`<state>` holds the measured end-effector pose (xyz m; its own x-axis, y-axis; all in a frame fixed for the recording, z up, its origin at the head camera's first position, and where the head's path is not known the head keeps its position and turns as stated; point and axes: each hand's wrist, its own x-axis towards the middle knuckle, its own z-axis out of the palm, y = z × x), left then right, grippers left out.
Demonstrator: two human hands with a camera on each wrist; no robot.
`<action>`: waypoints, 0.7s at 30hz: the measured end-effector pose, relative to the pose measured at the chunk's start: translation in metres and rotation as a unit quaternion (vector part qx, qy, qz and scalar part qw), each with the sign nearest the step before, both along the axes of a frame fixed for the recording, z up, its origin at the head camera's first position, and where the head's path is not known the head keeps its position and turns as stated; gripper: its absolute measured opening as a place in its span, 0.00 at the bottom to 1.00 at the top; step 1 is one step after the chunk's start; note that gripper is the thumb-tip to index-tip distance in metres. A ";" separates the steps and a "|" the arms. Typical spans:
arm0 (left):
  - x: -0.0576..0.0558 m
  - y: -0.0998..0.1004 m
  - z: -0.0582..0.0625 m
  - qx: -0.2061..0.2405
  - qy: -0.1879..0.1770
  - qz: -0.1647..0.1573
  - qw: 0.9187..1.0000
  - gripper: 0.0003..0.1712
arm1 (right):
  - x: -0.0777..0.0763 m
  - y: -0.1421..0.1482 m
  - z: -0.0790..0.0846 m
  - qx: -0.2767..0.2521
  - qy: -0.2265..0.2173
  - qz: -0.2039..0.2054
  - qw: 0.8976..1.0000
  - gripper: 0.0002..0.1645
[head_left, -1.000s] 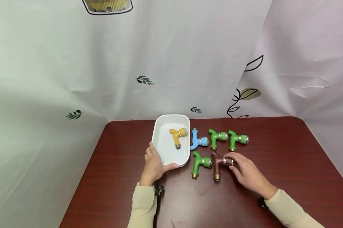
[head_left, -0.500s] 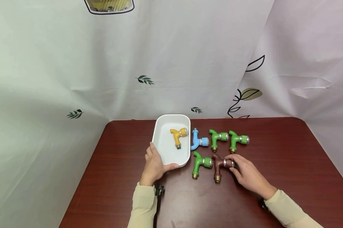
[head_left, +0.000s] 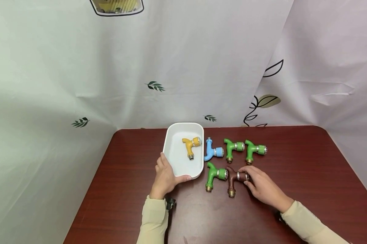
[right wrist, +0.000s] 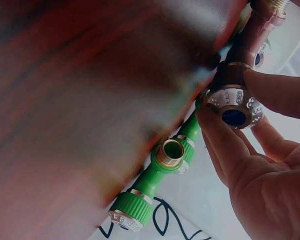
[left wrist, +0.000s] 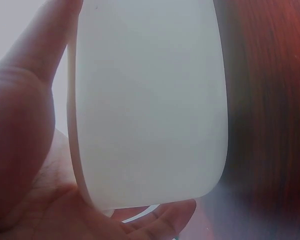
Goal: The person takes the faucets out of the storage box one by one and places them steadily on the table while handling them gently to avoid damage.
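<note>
My left hand (head_left: 164, 179) grips the near left corner of a white plastic tray (head_left: 169, 142), thumb along the front rim and fingers along the left side. A yellow tap (head_left: 188, 146) lies inside the tray. With thumb and fingers my right hand (head_left: 264, 187) pinches the ribbed knob of a brown tap (head_left: 231, 181), whose brass threaded end points toward me. In the right wrist view the knob's silver cap (right wrist: 235, 107) sits between thumb and fingers. Just left of the brown tap lies a green tap (head_left: 212, 176).
A blue tap (head_left: 212, 150) lies close to the tray's right side. Two more green taps, one nearer the middle (head_left: 230, 149) and another farther right (head_left: 252, 150), lie behind the brown one. A white printed curtain (head_left: 183, 67) hangs behind the dark red table (head_left: 134, 162).
The brown tap has shifted slightly toward me, and my right hand has moved a little with it. My left hand and the tray keep their place.
</note>
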<state>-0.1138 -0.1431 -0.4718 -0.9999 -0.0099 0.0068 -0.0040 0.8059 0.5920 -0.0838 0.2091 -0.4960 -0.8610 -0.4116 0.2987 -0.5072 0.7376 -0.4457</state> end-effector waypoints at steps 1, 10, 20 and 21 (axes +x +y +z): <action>0.000 0.000 0.000 0.000 0.001 0.000 1.000 0.85 | 0.000 0.000 0.001 0.001 0.000 0.002 1.000 0.27; 0.000 -0.001 -0.001 0.002 0.015 -0.005 1.000 0.85 | -0.003 0.000 0.005 0.011 -0.005 0.011 1.000 0.28; 0.000 0.000 0.000 0.001 0.013 -0.005 1.000 0.85 | -0.004 0.001 0.005 0.020 -0.015 -0.001 1.000 0.28; 0.000 0.000 0.000 0.000 0.013 -0.005 1.000 0.85 | -0.004 0.001 0.005 0.020 -0.016 -0.002 1.000 0.28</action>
